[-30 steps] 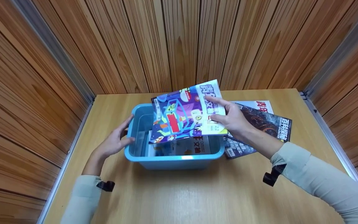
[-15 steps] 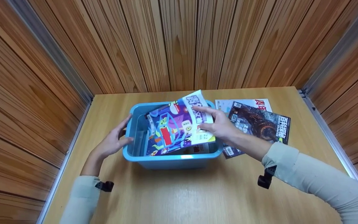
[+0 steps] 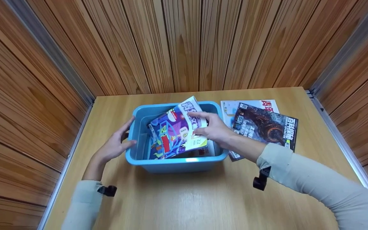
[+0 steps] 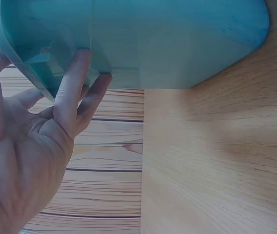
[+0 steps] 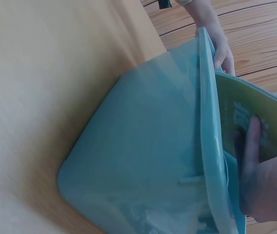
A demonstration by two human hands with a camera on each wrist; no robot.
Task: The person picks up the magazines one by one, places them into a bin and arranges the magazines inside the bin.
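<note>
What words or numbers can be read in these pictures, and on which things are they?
Purple magazine in the right hand: large blue Chinese title, partly covered, not clearly readable.
Dark magazine: white Chinese title, blurred.
White magazine under it: red character, cut off.
Bin: no text.
Small print: too small.

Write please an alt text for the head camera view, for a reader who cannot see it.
A person's right hand lowers a colourful purple magazine into a blue plastic bin on a wooden table, while the left hand steadies the bin's left rim. Two more magazines lie overlapping to the right of the bin.
</note>
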